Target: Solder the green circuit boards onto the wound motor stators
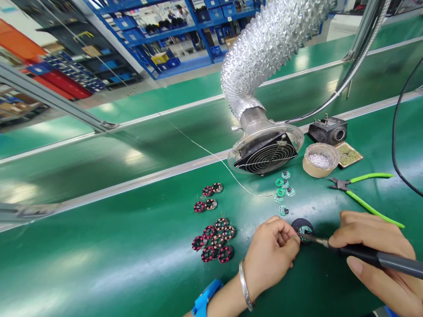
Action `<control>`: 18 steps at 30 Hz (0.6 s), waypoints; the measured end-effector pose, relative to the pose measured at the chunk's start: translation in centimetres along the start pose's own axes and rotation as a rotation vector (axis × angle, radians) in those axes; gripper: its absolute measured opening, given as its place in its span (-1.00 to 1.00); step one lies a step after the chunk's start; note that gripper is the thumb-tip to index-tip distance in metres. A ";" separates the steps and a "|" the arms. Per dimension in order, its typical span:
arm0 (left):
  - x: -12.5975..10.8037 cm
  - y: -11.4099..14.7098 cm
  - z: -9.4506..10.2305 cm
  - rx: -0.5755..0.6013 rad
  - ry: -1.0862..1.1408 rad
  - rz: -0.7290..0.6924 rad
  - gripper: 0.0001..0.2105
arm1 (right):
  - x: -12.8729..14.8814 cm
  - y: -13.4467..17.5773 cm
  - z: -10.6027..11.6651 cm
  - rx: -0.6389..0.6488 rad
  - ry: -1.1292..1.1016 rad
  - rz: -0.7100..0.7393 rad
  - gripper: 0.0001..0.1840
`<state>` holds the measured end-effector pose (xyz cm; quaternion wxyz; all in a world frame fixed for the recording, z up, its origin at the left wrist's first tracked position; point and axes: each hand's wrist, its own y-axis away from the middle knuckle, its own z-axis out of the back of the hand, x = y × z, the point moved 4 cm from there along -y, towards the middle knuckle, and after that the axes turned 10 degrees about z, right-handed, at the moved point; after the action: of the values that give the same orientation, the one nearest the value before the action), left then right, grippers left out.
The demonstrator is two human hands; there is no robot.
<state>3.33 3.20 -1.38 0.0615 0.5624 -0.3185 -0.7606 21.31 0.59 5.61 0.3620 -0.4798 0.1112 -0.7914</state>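
My right hand (pixel 380 251) is closed around the dark handle of a soldering iron (pixel 370 255). The iron's metal tip reaches a small round green circuit board (pixel 304 230), which lies on a black disc (pixel 299 223). At the left edge of that board, my left hand (pixel 272 246) has its thumb and fingers pinched together; whatever they grip is hidden. A silver bangle (pixel 245 286) and a blue wristband (pixel 207 298) are on the left arm. Above the hands lie several loose round green circuit boards (pixel 280 192).
Several copper-wound rings (pixel 218 241) lie to the left. A thin wire (pixel 221 160) crosses the bench. The silver duct (pixel 261 57) ends in a fan (pixel 269 156). Cutters with green handles (pixel 366 178), a round tub (pixel 320 160), a sponge (pixel 349 154) and an iron holder (pixel 328 130) are at right.
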 end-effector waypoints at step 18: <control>-0.1 0.0 0.0 -0.014 -0.029 -0.022 -0.91 | 0.1 0.1 0.0 -0.015 -0.017 0.004 -0.73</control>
<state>3.35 3.24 -1.27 0.0524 0.5544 -0.3078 -0.7715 21.27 0.43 5.65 0.3608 -0.4889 0.1149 -0.7859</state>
